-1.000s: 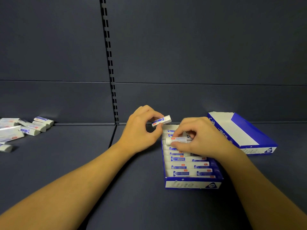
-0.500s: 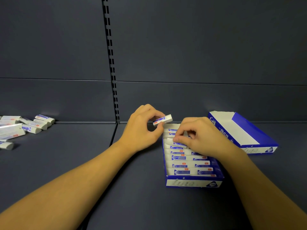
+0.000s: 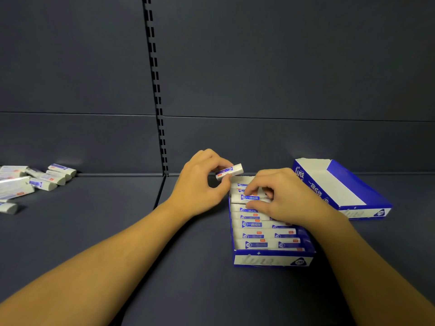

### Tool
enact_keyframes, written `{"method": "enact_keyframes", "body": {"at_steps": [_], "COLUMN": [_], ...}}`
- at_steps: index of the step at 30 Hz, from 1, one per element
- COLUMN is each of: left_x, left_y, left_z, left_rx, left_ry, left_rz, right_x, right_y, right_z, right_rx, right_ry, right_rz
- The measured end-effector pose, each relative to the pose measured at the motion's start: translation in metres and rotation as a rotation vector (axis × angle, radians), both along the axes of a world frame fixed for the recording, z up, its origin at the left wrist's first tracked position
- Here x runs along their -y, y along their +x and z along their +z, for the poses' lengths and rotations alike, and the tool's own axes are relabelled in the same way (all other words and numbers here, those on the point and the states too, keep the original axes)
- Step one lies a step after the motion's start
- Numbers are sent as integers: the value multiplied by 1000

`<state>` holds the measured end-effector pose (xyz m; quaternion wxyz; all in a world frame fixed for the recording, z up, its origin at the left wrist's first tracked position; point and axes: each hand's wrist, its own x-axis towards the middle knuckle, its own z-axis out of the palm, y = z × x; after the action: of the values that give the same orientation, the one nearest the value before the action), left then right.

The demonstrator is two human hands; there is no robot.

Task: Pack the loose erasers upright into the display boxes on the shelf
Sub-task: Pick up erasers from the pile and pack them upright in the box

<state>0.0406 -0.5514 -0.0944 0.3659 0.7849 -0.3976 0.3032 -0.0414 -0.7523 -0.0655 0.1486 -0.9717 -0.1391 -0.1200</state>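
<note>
A blue and white display box (image 3: pixel 270 258) sits on the dark shelf, holding two columns of white erasers with blue labels, standing on edge. My left hand (image 3: pixel 200 184) pinches one loose eraser (image 3: pixel 229 171) just above the box's far left corner. My right hand (image 3: pixel 282 196) reaches into the far part of the box, fingers curled, pinching an eraser in the box (image 3: pixel 247 198) between fingertips and thumb. A second display box (image 3: pixel 348 189) lies to the right, with its inside showing white.
A pile of loose erasers (image 3: pixel 44 178) lies on the shelf at far left. A slotted upright (image 3: pixel 157 102) runs down the back wall. The shelf's back panel stands right behind the boxes.
My right hand has pushed its eraser down among the others in the box. My left hand keeps its eraser at almost the same spot.
</note>
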Motion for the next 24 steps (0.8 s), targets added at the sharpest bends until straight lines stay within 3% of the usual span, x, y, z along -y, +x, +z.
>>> {"method": "enact_keyframes", "body": {"at_steps": [24], "left_x": [-1], "left_y": [-1], "left_z": [1], "left_rx": [-2], "left_ry": [45], "left_rz": [-12], "right_x": [-3], "right_y": [0], "right_z": [1], "right_rx": [-32], "right_ry": [-36], "right_rz": [-3]}}
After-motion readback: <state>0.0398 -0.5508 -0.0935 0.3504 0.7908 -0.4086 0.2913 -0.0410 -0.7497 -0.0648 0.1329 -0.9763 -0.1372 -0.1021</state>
